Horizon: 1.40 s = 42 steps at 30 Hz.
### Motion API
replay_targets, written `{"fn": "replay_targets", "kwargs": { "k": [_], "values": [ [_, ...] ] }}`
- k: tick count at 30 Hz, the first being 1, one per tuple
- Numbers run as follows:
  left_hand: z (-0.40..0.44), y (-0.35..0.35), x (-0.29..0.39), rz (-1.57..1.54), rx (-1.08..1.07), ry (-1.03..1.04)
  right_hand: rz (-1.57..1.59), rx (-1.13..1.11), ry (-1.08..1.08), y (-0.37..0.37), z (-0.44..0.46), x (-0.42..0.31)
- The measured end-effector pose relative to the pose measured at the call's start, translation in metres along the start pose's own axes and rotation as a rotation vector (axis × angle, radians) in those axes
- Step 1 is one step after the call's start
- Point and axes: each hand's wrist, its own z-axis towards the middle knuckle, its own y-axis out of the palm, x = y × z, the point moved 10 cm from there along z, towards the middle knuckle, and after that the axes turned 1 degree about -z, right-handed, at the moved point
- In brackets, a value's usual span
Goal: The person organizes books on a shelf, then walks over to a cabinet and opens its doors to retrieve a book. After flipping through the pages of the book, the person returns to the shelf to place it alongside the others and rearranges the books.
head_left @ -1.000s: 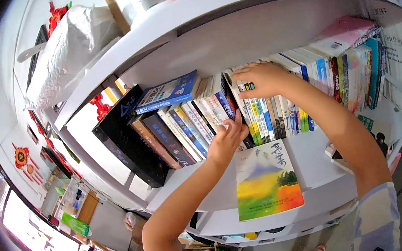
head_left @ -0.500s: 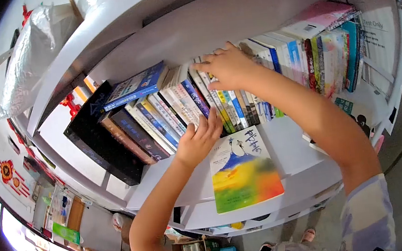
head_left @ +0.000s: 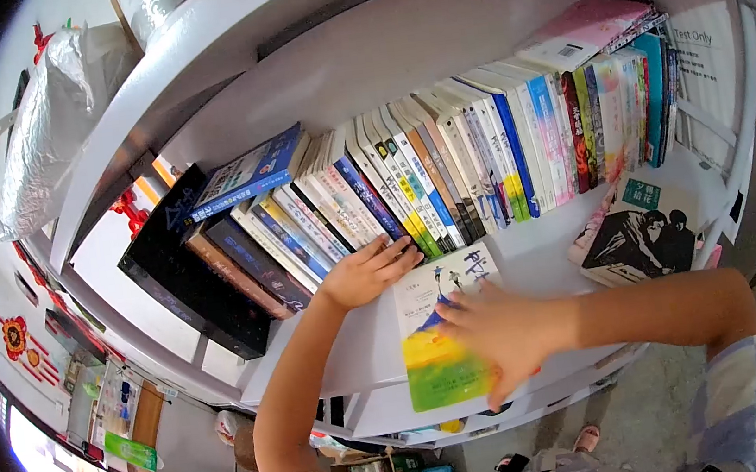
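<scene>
A paperback with a yellow, green and blue cover (head_left: 439,364) lies face up at the shelf's front edge, partly overhanging it. My right hand (head_left: 515,332), smeared by motion, is over its right side with the fingers spread; whether it touches the cover I cannot tell. My left hand (head_left: 365,273) has its fingers stretched out at the foot of the upright row of books (head_left: 444,158), near a purple-spined book (head_left: 369,195). Neither hand grips anything.
A black box-like item (head_left: 190,267) leans at the row's left end. A blue book (head_left: 249,171) lies on top of the row, and a pink one (head_left: 596,25) at the right. Another paperback with dark figures (head_left: 644,238) lies on the white shelf (head_left: 539,259).
My right hand has come down from the tops of the books to the colourful paperback. The left hand stays low by the spines, its fingers lower and flatter.
</scene>
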Motion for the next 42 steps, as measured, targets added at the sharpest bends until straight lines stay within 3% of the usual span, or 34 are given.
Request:
{"fn": "replay_targets", "kwargs": {
  "k": [11,14,18,20,22,25,35,38,40,42],
  "values": [
    [0.012,-0.015,-0.007,-0.12,0.007,-0.053,-0.136,-0.131,0.09,0.006,-0.038,-0.015],
    [0.028,-0.023,-0.013,-0.056,0.066,-0.088,-0.178,-0.028,0.031,0.004,-0.046,-0.018],
    [0.046,-0.012,-0.007,-0.173,-0.013,0.075,-0.199,0.065,0.001,-0.001,-0.051,-0.018],
    [0.048,-0.022,-0.01,-0.241,0.093,0.078,-0.232,0.105,0.023,-0.007,-0.053,-0.018],
    [0.038,-0.016,-0.002,-0.109,0.092,0.105,-0.29,0.08,0.03,-0.008,-0.055,-0.018],
    [0.031,-0.014,-0.003,-0.148,0.09,-0.015,-0.29,0.133,0.01,-0.004,-0.056,-0.017],
    [0.032,0.003,0.003,-0.028,-0.168,-0.108,-0.421,0.281,0.046,-0.006,-0.057,-0.02],
    [0.032,-0.001,-0.008,-0.184,-0.222,-0.192,-0.475,0.292,0.052,-0.009,-0.063,-0.022],
    [0.033,-0.027,-0.027,-0.492,-0.157,-0.291,-0.464,0.322,0.018,-0.004,-0.066,-0.021],
    [0.022,-0.079,-0.061,-0.761,0.158,-0.579,-0.368,0.323,-0.014,-0.007,-0.076,-0.023]
  ]
}}
